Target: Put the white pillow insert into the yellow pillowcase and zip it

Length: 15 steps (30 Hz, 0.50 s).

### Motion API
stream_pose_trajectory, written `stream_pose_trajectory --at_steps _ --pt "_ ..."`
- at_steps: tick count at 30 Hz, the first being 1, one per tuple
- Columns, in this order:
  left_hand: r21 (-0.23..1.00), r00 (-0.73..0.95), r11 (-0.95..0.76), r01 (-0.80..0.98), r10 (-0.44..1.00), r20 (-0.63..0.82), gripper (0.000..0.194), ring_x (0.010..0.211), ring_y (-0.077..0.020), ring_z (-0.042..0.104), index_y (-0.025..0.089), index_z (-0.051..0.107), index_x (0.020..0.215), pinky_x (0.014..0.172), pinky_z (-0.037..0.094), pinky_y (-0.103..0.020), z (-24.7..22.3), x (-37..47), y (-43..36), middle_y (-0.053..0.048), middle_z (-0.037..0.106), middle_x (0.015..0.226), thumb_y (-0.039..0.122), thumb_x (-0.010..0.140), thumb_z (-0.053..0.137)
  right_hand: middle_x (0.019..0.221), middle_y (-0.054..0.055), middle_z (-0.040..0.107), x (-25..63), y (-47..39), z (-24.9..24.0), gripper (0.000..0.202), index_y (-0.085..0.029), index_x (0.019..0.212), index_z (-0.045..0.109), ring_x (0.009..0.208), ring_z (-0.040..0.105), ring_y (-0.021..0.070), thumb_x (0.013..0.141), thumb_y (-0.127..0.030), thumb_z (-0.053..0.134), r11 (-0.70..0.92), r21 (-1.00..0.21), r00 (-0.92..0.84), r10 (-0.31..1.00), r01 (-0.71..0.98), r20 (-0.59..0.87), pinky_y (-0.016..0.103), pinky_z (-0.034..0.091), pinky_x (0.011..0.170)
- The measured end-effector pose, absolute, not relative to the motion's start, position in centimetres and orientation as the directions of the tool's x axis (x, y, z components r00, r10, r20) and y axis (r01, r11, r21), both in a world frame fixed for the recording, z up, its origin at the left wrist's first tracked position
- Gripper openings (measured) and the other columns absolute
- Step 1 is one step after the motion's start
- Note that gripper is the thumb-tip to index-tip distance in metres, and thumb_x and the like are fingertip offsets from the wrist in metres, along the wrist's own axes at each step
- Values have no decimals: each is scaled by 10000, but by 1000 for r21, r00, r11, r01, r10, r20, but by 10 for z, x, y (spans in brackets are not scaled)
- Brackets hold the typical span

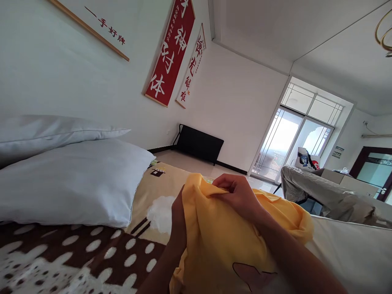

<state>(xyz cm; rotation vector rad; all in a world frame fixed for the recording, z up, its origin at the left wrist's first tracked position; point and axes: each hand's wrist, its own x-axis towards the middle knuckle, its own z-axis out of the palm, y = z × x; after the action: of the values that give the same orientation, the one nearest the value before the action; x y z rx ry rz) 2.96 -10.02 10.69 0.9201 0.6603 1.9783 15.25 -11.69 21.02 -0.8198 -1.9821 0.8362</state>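
A yellow cloth (226, 232) with a pinkish printed shape hangs bunched between my hands in the lower middle. My right hand (237, 194) pinches its upper edge, fingers closed on a fold. On the cloth's left side, my left hand (178, 216) is pressed against it, with its fingers mostly hidden behind the fabric. More of the yellow cloth trails to the right beyond my right wrist. Beneath lies a bed with a beige patterned sheet (141, 212) and a brown blanket with white dots (101, 249).
Two white pillows (76, 183) lie stacked at the left. A white padded edge (352, 245) is at the lower right. Farther back are a black folded frame (199, 143), a plastic-wrapped piece of furniture (324, 192) and glass doors (281, 134). Scrolls (170, 57) hang on the wall.
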Motion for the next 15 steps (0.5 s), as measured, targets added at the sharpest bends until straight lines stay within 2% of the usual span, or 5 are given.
stream_pose_trajectory --at_steps 2,4,9,12,15 --pt "731 -403 -545 -410 828 391 327 516 -75 281 174 387 541 444 267 -196 110 22 -102 50 334 522 347 645 645 724 -1 666 152 -116 210 234 -182 731 628 667 609 137 609 -338 751 577 -784 -408 788 230 461 237 460 591" --pt "713 -328 -550 -434 834 444 311 518 -77 293 161 427 511 449 266 -201 114 12 -103 40 366 518 319 613 675 698 -9 650 152 -115 211 204 -183 726 618 650 593 128 623 -312 739 598 -765 -376 783 239 495 228 446 581" --pt "645 -100 -488 -588 836 540 334 529 -121 397 161 516 514 510 373 -252 125 -12 -107 -8 458 527 449 622 643 666 -15 627 151 -116 211 152 -184 708 613 619 561 118 652 -292 705 625 -731 -347 774 276 530 220 419 558" --pt "643 113 -450 -620 760 640 397 630 -203 533 149 650 685 577 437 -293 125 -22 -110 -64 583 630 520 549 688 661 -17 621 151 -118 210 165 -185 699 607 594 544 112 654 -314 699 627 -727 -322 774 280 544 219 403 539" --pt "721 150 -472 -507 775 613 374 789 -250 590 148 674 855 678 470 -302 125 -19 -115 -86 653 782 412 594 722 663 -16 616 150 -119 210 176 -186 707 599 582 531 111 665 -335 684 635 -719 -298 771 283 564 218 387 524"
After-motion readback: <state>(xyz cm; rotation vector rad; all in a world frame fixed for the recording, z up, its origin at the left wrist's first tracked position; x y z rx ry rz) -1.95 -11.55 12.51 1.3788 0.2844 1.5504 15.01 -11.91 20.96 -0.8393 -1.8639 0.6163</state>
